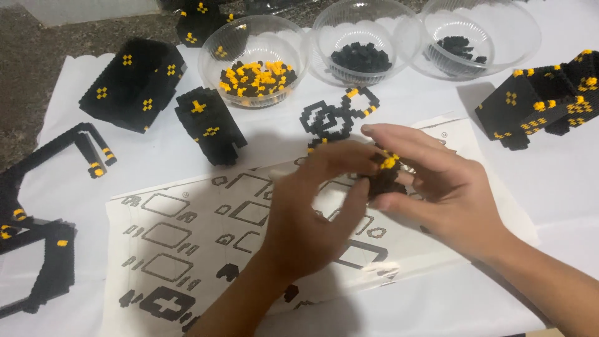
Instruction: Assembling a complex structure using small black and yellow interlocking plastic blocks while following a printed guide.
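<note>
White sheeting (399, 106) covers our work surface, with grey speckled floor showing at the upper left. Before us lies an instruction sheet (187, 243) printed with grey and black part outlines. Over it we hold a small brick assembly (384, 175), black with yellow studs on top: our right hand (437, 187) pinches it between thumb and fingers, closed about it, while our left hand (312, 206) meets it from the other side, fingertips curled onto the piece. Behind the hands lies a flat black outline piece (334, 115) with yellow ends. Along the far edge stand three clear plastic bowls: one (253, 59) with mixed yellow and black bricks, one (360, 40) with black bricks, one (480, 37) with a few black bricks. Finished black blocks with yellow crosses sit at upper left (134, 84), centre left (209, 125) and far right (543, 100). Black frame sections (37, 249) occupy the left edge.
</note>
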